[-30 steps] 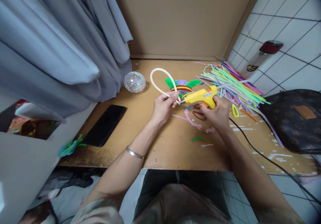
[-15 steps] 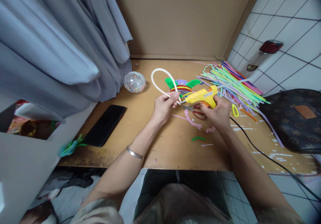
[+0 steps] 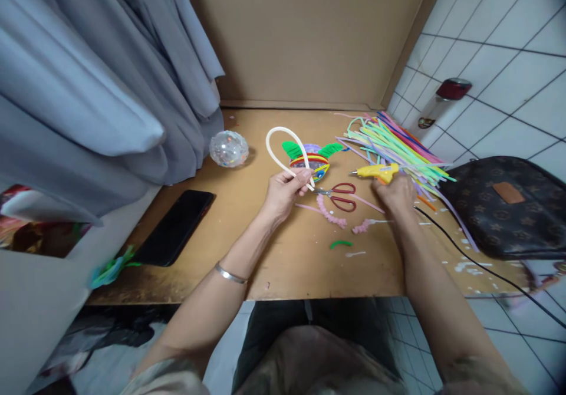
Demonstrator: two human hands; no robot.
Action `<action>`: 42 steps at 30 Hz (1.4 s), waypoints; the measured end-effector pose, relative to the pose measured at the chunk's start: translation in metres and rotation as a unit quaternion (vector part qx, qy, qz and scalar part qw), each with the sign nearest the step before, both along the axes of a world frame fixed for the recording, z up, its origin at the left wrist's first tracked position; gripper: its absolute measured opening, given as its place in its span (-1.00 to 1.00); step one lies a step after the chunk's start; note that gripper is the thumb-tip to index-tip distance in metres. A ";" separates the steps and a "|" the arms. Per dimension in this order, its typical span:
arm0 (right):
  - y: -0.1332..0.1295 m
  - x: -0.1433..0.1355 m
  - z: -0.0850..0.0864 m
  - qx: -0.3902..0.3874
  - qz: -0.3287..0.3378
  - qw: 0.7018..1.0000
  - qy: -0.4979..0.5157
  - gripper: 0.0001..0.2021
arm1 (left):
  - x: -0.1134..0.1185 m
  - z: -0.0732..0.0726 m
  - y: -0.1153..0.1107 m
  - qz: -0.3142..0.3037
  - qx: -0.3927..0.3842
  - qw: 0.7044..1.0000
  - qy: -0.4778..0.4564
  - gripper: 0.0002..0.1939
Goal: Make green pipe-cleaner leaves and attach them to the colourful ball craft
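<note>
My left hand (image 3: 285,191) pinches the ends of a white headband-like loop (image 3: 287,131), which stands up from the fingers. To the right, my right hand (image 3: 398,194) is wrapped round a yellow hot glue gun (image 3: 378,172), its nozzle facing left, apart from the loop. Behind the loop sits a round craft piece (image 3: 309,160) with green leaf-like wings and red and yellow bands. Red-handled scissors (image 3: 344,188) lie between the hands. Near them are curled pink pipe cleaner pieces (image 3: 332,218) and a short green piece (image 3: 341,243).
A pile of coloured pipe cleaners (image 3: 398,141) lies at the back right, beside a dark patterned bag (image 3: 513,212). On the left are a clear ball (image 3: 229,148) and a black phone (image 3: 175,227). A black cord (image 3: 469,265) runs off the right edge.
My right hand has drawn the glue gun away to the right from the loop's ends and lowered it. The scissors now show more fully. My left hand still holds the loop.
</note>
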State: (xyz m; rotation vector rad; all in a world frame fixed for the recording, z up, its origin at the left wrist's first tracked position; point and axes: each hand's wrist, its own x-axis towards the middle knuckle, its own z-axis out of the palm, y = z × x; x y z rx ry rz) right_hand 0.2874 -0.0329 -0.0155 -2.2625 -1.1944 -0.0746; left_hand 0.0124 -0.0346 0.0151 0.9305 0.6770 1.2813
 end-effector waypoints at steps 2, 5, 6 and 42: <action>0.002 0.004 -0.008 -0.010 -0.008 1.000 -0.004 -0.62 | 0.000 -0.001 -0.001 -0.016 0.005 1.000 0.004 -0.62; 0.000 0.003 -0.011 0.022 -0.007 0.999 -0.044 -0.61 | 0.000 -0.003 0.000 -0.029 0.009 0.999 0.011 -0.60; -0.002 0.001 -0.009 0.040 0.001 0.997 -0.072 -0.61 | 0.000 -0.004 0.000 -0.033 0.010 0.999 0.014 -0.60; -0.015 -0.113 0.047 0.110 0.463 0.709 0.520 -0.61 | -0.011 -0.004 0.008 -0.081 0.072 0.985 0.134 -0.49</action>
